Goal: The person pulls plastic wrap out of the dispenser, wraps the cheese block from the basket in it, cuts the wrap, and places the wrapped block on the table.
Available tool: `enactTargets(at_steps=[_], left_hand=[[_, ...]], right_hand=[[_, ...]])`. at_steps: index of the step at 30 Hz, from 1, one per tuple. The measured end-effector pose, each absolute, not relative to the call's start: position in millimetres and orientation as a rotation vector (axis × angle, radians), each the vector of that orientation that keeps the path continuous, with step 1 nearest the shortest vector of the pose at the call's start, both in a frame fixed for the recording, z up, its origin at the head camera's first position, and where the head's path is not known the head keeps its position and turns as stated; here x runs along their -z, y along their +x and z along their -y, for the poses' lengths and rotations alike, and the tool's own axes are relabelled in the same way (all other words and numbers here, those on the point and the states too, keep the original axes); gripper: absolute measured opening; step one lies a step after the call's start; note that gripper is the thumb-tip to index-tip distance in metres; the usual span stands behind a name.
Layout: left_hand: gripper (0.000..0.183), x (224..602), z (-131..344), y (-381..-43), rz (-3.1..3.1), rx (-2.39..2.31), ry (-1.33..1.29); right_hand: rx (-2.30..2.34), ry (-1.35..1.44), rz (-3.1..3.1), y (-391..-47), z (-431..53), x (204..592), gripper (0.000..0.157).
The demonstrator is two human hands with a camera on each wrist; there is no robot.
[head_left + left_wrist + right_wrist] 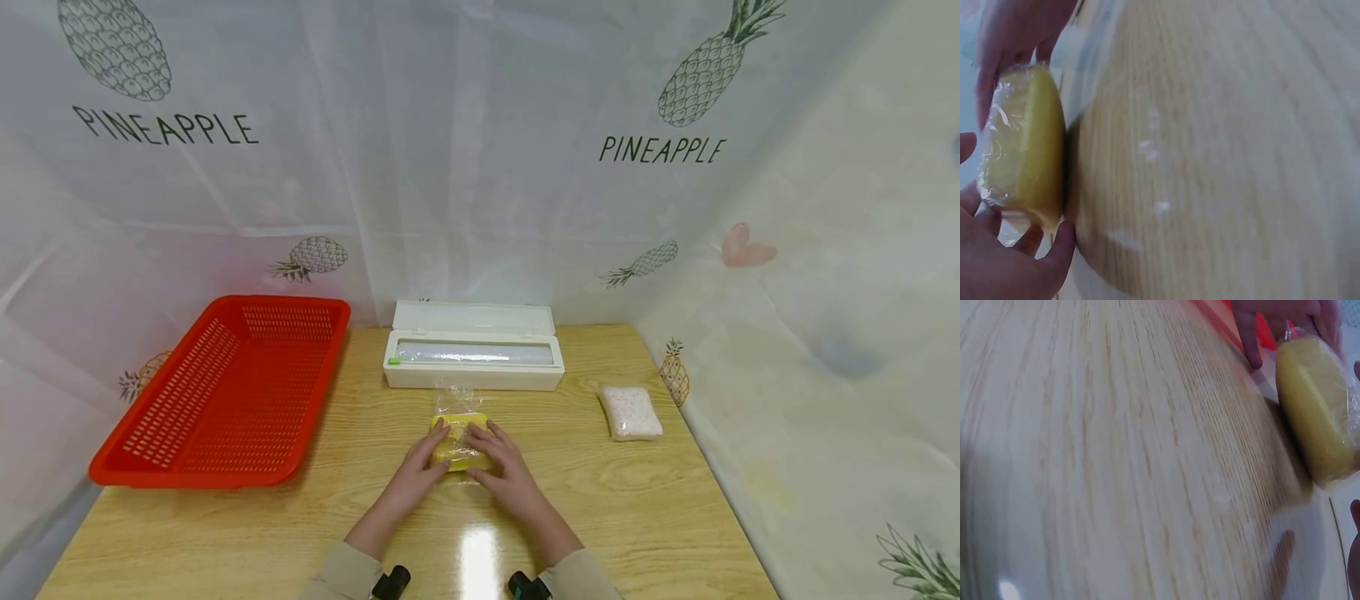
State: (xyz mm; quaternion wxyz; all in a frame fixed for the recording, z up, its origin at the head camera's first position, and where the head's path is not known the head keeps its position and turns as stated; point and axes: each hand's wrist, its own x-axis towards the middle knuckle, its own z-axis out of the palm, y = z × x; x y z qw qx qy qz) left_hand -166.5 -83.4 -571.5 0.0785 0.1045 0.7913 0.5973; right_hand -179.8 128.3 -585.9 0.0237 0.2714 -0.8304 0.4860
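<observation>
In the head view a yellow sponge [459, 454] wrapped in clear plastic film [457, 398] lies on the table, its loose film extending toward the back. At the sponge's left end is my left hand [415, 475], fingers touching the wrapped side and top. My right hand [508, 471] is at the right end, fingers spread over the film and thumb near the front edge. The left wrist view shows the sponge [1025, 140] between both hands, shiny film over it. In the right wrist view the sponge [1313, 409] is partly cut off by the frame's edge.
A white film dispenser box [474, 379] with its lid raised stands behind the sponge. To the left is a red plastic basket [303, 450]. A wrapped pinkish-white block [632, 414] lies to the right on the wooden table [645, 517]. Pineapple-print cloth hangs behind.
</observation>
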Motion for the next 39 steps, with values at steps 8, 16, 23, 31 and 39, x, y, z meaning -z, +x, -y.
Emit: enactTargets(at_steps=[8, 16, 23, 31, 39], left_hand=[[0.068, 577, 74, -165, -2.365, -1.801, 0.286], [0.063, 580, 73, -165, -2.365, -1.845, 0.125], [0.058, 582, 71, -164, -2.328, -1.928, 0.114], [0.052, 579, 73, -160, -2.315, -1.957, 0.075], [0.071, 558, 73, -156, -2.118, -2.24, -0.101]], right_hand=[[-1.413, 0.703, 2.667, -177, -116, 586, 0.053], [-1.445, 0.526, 2.614, -174, -101, 586, 0.038], [-1.74, 0.247, 2.469, -170, -89, 592, 0.028], [-1.982, -0.007, 2.322, -159, -90, 586, 0.026], [-2.168, -0.004, 2.101, -148, -98, 563, 0.033]])
